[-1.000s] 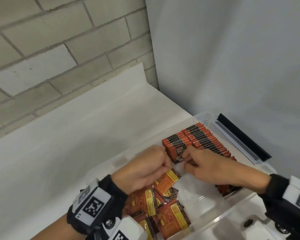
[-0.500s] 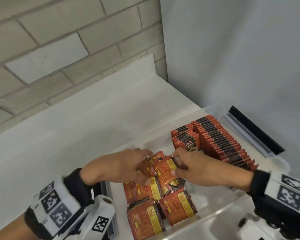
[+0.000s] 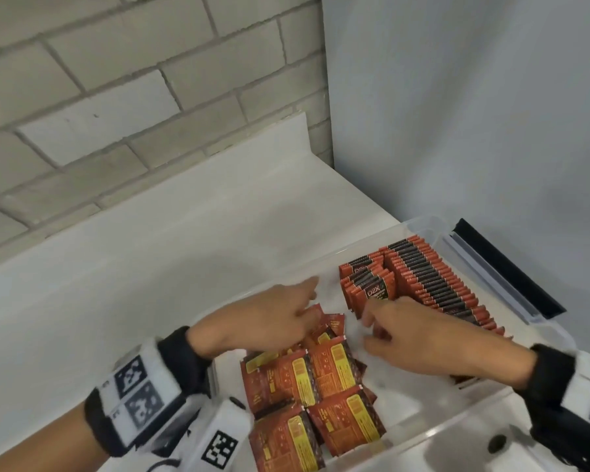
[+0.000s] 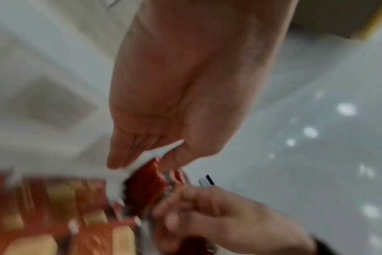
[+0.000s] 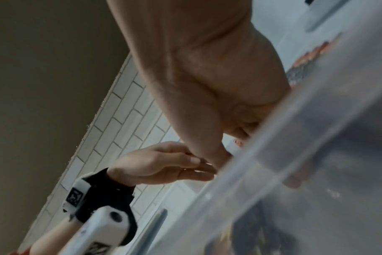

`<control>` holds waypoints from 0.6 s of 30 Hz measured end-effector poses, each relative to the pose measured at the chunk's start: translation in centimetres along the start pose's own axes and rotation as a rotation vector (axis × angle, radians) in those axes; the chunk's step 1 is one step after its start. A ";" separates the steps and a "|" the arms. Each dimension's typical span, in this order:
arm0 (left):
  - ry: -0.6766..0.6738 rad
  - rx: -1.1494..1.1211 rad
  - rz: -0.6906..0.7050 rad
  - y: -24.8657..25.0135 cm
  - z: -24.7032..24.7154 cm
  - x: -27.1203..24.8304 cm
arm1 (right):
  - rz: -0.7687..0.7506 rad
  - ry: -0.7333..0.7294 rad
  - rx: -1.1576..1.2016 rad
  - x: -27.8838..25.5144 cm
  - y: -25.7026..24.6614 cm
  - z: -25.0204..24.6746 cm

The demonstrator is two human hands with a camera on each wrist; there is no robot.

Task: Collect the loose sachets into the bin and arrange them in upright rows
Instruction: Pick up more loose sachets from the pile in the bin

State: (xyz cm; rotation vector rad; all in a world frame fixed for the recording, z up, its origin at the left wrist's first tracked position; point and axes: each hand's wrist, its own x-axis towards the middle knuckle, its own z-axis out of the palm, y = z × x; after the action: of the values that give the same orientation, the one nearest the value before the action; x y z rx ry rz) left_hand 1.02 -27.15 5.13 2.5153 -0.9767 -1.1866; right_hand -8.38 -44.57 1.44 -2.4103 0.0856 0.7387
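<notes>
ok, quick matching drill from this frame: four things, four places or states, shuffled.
Things:
1. long row
2. short row
3. loose sachets
4. lid

Places or states:
a. lying flat at the near end of the bin
b. upright, along the bin's right wall
c. outside the bin, along its right side
d. upright, left of the long row, a D2X face showing

Pairs: 1-b, 2-d, 3-a, 4-c
</notes>
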 end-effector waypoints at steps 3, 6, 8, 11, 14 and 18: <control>-0.045 -0.470 -0.031 1.2 1.1 2.1 | 0.008 0.111 -0.034 -0.1 0.8 -0.6; -0.062 -0.855 -0.032 2.2 2.5 3.9 | -0.001 0.107 -0.031 0.2 1.5 0.0; -0.021 -0.966 -0.071 2.7 2.8 4.5 | -0.009 0.095 -0.007 0.4 1.8 0.3; 0.013 -1.038 -0.064 3.0 3.1 4.8 | -0.003 0.102 0.015 0.4 2.1 0.3; 0.033 -1.081 -0.077 2.6 3.3 5.1 | -0.003 0.110 0.014 0.3 2.2 0.1; 0.035 -1.159 -0.071 2.7 3.5 5.0 | 0.006 0.112 0.009 0.5 1.8 0.0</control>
State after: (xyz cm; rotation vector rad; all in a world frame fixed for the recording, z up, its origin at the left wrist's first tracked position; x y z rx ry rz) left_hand -0.59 -32.06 0.94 1.6052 -0.0627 -1.2004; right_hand -8.37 -45.95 0.24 -2.4428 0.1409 0.6042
